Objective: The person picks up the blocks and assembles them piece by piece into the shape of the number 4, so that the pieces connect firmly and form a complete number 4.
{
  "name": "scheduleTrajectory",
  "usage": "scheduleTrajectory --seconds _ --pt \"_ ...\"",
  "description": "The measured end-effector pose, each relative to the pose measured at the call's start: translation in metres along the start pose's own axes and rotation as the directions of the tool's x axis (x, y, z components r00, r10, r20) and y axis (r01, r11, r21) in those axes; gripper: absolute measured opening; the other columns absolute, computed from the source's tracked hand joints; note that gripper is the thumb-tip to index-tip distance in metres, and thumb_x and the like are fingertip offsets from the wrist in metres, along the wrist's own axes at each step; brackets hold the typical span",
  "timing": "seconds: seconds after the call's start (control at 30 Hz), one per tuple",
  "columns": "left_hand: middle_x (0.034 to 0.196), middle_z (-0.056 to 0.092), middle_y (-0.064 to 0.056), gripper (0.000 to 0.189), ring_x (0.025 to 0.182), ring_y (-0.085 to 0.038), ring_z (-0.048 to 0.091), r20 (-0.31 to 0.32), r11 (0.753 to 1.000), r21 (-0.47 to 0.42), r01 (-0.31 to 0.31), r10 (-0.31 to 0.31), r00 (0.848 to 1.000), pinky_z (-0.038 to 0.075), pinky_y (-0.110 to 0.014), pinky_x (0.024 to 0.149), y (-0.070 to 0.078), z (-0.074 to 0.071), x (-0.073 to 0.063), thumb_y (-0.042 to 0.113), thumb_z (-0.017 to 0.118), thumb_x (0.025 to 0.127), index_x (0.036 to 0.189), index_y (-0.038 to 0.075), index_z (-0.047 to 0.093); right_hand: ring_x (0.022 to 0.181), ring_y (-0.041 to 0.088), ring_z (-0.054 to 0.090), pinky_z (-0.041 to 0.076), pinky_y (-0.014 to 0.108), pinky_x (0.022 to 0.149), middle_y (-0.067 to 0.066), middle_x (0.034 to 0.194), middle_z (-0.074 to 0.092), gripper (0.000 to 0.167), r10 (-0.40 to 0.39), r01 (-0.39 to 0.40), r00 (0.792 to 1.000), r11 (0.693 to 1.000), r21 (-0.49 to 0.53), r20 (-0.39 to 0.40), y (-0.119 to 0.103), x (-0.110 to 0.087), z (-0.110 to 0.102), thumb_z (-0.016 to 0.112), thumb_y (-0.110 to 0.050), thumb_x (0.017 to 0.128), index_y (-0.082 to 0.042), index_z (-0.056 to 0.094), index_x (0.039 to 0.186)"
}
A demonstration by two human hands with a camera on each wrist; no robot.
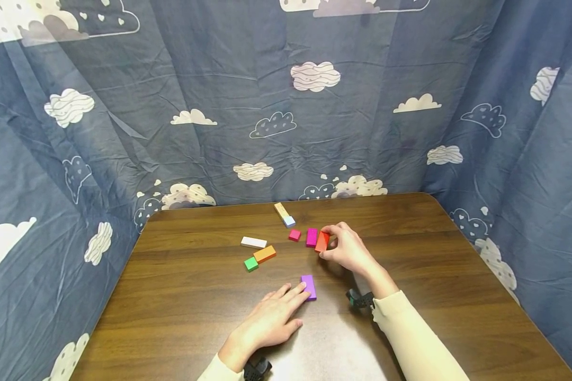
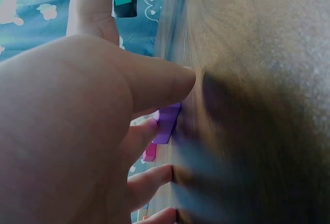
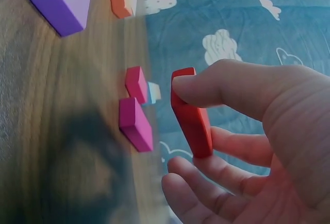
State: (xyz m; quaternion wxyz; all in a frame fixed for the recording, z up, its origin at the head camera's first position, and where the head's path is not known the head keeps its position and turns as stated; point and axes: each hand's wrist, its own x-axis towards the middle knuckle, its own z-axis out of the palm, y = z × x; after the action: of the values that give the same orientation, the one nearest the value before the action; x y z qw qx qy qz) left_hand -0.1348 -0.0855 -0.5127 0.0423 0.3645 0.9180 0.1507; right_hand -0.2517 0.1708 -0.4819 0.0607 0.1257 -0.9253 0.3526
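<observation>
item: red block (image 1: 322,242). location: right of centre on the bench (image 1: 186,301), just right of the magenta block (image 1: 312,237); by the right wrist view it appears raised off the wood, with a gap to its neighbour.

item: right hand (image 1: 347,248). grasping the red block, thumb at one end, fingers at the other.

item: left hand (image 1: 270,316). released, grasping nothing; fingers extended, fingertips overlapping the purple block (image 1: 311,281). whether they press on it, cannot tell.

item: small pink block (image 1: 294,235), left of the magenta one, apart from it.

item: white block (image 1: 253,242), lying apart behind the orange block (image 1: 265,254).

item: green block (image 1: 251,264), at the near left end of the orange one, seemingly touching.

item: beige block (image 1: 281,210) and pale blue block (image 1: 289,221), end to end at the far side.

condition notes, risks judged: the red block, held only by its ends, may pivot or slip if the thumb eases. lowered too far left, it could knock the magenta block askew, and that one the pink. a drag of the left fingertips would likely skew the purple block. the right forearm, swung inward while low, might catch the purple block too.
</observation>
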Motion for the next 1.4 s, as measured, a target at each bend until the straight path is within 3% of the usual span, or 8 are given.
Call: scheduleTrajectory --seconds 0.83,1.4 --pt "0.160 0.037 -0.001 0.061 0.144 -0.033 0.036 -0.005 1.000 -0.008 -0.008 0.008 1.000 0.036 -0.059 0.108 0.001 -0.004 -0.001 0.031 0.062 0.098 0.155 0.021 0.042 0.084 0.022 0.065 0.051 0.033 0.073 0.009 0.101 0.059 0.062 -0.104 0.104 0.983 0.995 0.011 0.150 -0.009 -0.007 0.020 0.092 -0.018 0.066 -0.010 0.068 0.123" --pt "0.161 0.035 0.000 0.060 0.145 -0.032 0.035 -0.002 1.000 -0.014 -0.004 0.004 1.000 0.035 -0.058 0.110 0.000 -0.001 -0.001 0.032 0.061 0.099 0.155 0.022 0.042 0.080 0.017 0.059 0.049 0.030 0.069 0.005 0.097 0.058 0.063 -0.110 0.111 0.970 0.994 0.009 0.218 -0.006 -0.007 0.031 0.092 -0.018 0.066 -0.011 0.069 0.124"
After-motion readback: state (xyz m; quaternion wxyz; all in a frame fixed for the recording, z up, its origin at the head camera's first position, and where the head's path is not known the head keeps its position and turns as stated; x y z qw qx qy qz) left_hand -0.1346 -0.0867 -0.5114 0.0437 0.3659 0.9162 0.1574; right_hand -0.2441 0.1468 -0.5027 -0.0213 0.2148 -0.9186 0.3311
